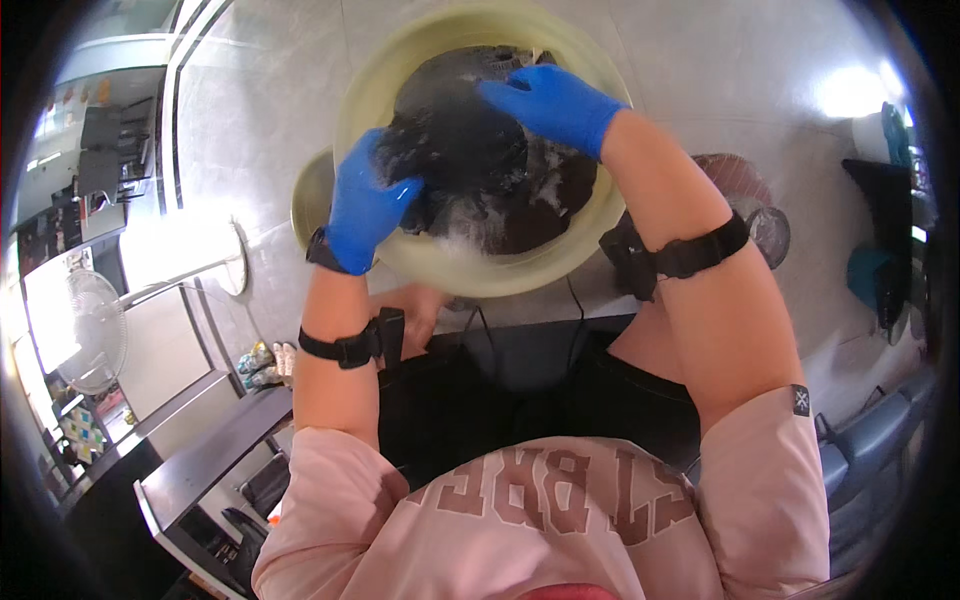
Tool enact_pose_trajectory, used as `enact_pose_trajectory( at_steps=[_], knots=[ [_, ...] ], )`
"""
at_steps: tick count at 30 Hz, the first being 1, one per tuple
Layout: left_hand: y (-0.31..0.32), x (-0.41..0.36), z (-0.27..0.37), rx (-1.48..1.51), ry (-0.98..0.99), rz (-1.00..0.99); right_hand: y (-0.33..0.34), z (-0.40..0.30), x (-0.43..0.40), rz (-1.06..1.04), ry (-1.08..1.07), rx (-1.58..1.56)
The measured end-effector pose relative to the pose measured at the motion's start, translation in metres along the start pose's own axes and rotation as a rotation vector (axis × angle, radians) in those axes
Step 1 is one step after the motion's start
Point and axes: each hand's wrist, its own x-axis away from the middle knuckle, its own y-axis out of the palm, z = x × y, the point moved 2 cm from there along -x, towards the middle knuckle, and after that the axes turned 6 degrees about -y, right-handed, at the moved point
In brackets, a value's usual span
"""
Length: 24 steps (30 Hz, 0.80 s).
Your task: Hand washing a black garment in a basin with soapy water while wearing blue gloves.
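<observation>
A round pale yellow-green plastic basin [495, 281] stands on the grey floor before me. Dark wet cloth [465, 127] with whitish foam fills much of it. My left hand [369, 199], in a blue glove, is at the basin's left side; its fingers and thumb close around a bunched part of the cloth. At the upper right, my right hand [555, 109], gloved in blue too, rests on the cloth with its fingers bent; whether it grips any of it cannot be seen.
A second basin [304, 199] partly shows behind my left hand. A white pedestal fan [94, 330] stands at the left, near a dark-topped table [217, 450]. Right of the basin lie a reddish round item [731, 180] and a small round container [770, 234]. Blue-grey seating [877, 435] is at the lower right.
</observation>
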Motion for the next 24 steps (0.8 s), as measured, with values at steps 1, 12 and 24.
enact_pose_trajectory(
  at_steps=[1,12,24],
  knots=[
    [-0.008,0.004,-0.001,0.193,-0.056,0.041,0.002,-0.001,-0.003,0.009,0.045,-0.124],
    [-0.012,0.010,0.012,0.324,-0.038,0.057,0.036,-0.048,0.004,-0.012,0.275,-1.353],
    [0.010,0.008,0.003,0.054,-0.052,-0.065,0.029,-0.047,-0.020,0.314,-0.245,-0.495]
  ],
)
